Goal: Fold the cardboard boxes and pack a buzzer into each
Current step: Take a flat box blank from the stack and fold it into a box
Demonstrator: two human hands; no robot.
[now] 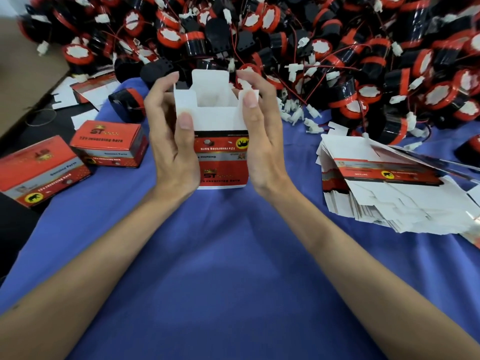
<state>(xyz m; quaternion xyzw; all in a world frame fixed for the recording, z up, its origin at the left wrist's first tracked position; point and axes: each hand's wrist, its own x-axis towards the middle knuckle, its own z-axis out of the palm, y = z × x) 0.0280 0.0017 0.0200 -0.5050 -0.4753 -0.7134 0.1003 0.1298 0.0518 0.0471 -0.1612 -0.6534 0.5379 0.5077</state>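
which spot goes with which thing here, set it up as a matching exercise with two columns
Things
1 open box
2 closed boxes
3 stack of flat boxes
4 buzzer pile

Places
a far side of the blue cloth
b on the left
c held between left hand and right hand
d on the right

Pairs: 1-c, 2-b, 3-d, 4-a

Packing workshop: heaped buzzers (322,48), flat cartons (384,178)
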